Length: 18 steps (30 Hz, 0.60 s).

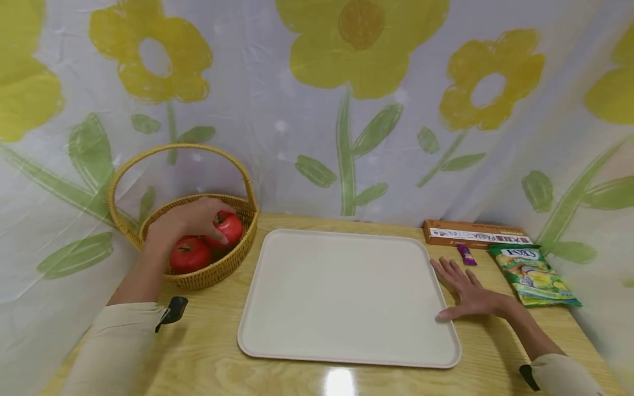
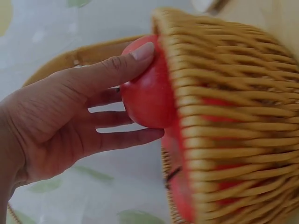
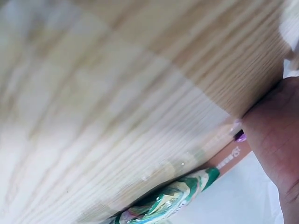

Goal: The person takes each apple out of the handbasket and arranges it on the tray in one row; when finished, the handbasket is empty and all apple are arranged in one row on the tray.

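Note:
In the head view my left hand (image 1: 190,220) reaches into a wicker basket (image 1: 218,273) with a tall arched handle and grips a red apple (image 1: 230,226). The left wrist view shows the thumb on one side of that apple (image 2: 148,88) and fingers behind it, at the basket's rim. Another red apple (image 1: 190,254) lies beside it in the basket. My right hand (image 1: 468,291) has its fingers spread at the right edge of a pale rectangular tray (image 1: 346,297), thumb and fingertips at the rim. Only part of that hand shows in the right wrist view.
Right of the tray lie a small purple wrapped sweet (image 1: 466,256), a long brown pasta box (image 1: 477,235) and a green snack bag (image 1: 535,275). All stand on a wood-grain table (image 1: 208,341). A flower-printed curtain (image 1: 267,137) hangs close behind and at the sides.

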Each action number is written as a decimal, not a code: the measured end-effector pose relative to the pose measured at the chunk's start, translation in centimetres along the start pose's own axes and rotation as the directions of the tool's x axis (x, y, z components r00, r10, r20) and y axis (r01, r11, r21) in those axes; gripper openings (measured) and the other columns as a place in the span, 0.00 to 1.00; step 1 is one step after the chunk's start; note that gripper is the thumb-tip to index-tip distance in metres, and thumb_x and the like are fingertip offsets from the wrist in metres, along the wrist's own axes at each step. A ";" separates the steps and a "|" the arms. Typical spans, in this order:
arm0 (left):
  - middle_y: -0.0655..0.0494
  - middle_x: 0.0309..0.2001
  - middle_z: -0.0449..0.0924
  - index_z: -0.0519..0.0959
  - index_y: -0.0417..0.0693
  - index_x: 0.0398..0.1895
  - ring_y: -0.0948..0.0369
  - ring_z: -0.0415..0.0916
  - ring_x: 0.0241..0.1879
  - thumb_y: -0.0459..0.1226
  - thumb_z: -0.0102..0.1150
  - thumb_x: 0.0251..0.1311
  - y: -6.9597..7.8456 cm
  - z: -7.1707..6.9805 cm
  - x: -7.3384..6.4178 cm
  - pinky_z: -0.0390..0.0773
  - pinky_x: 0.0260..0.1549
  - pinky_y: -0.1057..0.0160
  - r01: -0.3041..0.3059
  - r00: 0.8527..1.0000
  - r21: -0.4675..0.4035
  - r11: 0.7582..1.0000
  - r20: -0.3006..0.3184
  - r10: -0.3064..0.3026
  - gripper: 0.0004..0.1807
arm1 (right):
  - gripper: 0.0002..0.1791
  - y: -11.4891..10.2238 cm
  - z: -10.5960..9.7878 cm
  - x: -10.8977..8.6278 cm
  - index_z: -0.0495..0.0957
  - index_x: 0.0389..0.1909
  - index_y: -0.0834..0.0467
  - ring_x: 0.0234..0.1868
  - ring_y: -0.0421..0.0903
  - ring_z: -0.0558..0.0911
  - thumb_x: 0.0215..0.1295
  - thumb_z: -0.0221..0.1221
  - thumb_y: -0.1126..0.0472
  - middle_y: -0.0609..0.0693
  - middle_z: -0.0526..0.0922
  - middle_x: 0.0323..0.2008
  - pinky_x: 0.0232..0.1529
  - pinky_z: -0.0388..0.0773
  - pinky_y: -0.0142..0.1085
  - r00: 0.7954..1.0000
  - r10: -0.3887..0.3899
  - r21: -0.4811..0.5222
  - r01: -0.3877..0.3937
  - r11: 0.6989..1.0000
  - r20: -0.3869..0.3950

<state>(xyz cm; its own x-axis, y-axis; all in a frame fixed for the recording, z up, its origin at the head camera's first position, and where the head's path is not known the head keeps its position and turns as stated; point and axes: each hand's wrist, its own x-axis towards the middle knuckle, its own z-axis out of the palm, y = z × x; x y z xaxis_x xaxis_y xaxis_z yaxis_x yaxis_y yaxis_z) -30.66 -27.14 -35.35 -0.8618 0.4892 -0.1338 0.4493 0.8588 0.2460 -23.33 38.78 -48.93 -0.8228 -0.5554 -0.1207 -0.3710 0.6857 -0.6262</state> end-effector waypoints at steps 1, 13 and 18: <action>0.48 0.49 0.86 0.80 0.37 0.64 0.54 0.79 0.46 0.42 0.80 0.52 0.1 -0.4 -0.3 0.82 0.52 0.49 -0.004 1.000 0.003 1.000 -0.018 0.004 0.36 | 0.69 -0.1 0.0 0.1 0.37 0.86 0.53 0.81 0.74 0.22 0.54 0.74 0.46 0.73 0.28 0.82 0.68 0.12 0.78 1.000 0.002 -0.007 -0.002 1.000 0.003; 0.44 0.53 0.86 0.82 0.39 0.62 0.49 0.81 0.51 0.43 0.82 0.49 1.3 -3.1 -1.7 0.82 0.53 0.43 -0.004 0.998 0.007 1.000 -0.068 0.005 0.36 | 0.69 -0.7 -0.4 -0.5 0.36 0.85 0.54 0.79 0.81 0.26 0.55 0.74 0.44 0.74 0.29 0.82 0.66 0.19 0.82 0.999 0.033 -0.068 -0.032 0.997 0.021; 0.45 0.52 0.87 0.82 0.39 0.62 0.51 0.81 0.49 0.45 0.83 0.48 1.9 -3.9 -2.5 0.83 0.51 0.44 -0.003 0.997 0.006 1.000 -0.072 0.004 0.37 | 0.69 -0.5 -0.5 0.0 0.36 0.86 0.51 0.80 0.80 0.27 0.55 0.74 0.42 0.74 0.30 0.82 0.67 0.20 0.82 0.999 0.018 -0.086 -0.015 0.996 0.027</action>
<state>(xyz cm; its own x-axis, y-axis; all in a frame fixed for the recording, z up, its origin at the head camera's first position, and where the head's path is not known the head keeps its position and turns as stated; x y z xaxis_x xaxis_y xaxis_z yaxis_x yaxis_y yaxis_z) -28.59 -27.29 -30.77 -0.8749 0.4801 -0.0637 0.4535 0.8582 0.2404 -23.37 38.64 -48.28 -0.8175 -0.5554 -0.1523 -0.3938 0.7321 -0.5558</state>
